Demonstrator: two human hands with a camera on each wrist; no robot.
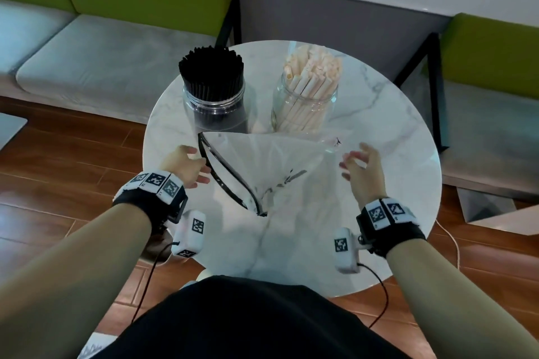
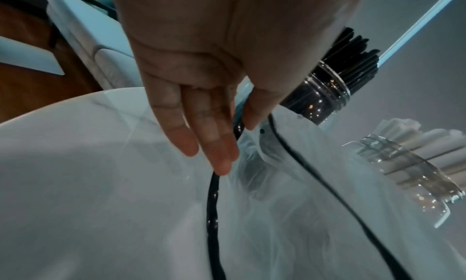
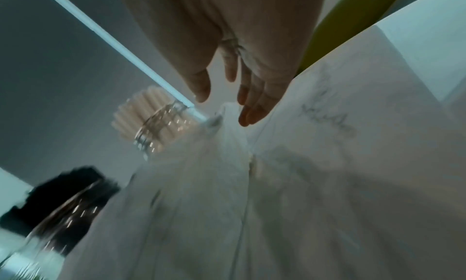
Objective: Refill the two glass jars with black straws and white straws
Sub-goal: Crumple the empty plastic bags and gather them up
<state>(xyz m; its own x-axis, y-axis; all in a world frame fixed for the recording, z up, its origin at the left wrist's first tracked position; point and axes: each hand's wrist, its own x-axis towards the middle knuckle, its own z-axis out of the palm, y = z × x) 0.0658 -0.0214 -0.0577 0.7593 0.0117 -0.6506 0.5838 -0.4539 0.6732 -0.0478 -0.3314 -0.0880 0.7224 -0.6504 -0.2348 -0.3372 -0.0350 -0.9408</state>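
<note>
So both jars are sitting toward the far side of the round marble tabletop (image 1: 393,131), side by side. The left jar (image 1: 215,102) is packed tight with black straws (image 1: 211,73) sticking up well above the rim, and the right jar (image 1: 303,105) is holding the white straws (image 1: 313,73), which are leaning a bit to one side and looking more cream than white in the head view.

Just in front of the jars, a crumpled clear plastic bag (image 1: 262,160) with a black trim along its edge is lying on the tabletop, between the two hands. It's looking pretty much flat and see-through.

The left hand (image 1: 186,167) is hovering at the bag's left edge with fingers straight and relaxed; in the left wrist view the fingertips (image 2: 221,164) are lying right at the black trim (image 2: 213,204), though I can't really tell if they're actually touching it. It isn't gripping anything.

The right hand (image 1: 363,173) is hanging over the bag's right corner, fingers spread and loosely extended, holding nothing. The right wrist view is blurry, but the fingers (image 3: 252,113) are showing just above the plastic.

A green-backed sofa (image 1: 116,9) with grey cushions is sitting behind the tabletop, over a wooden floor (image 1: 58,154).
</note>
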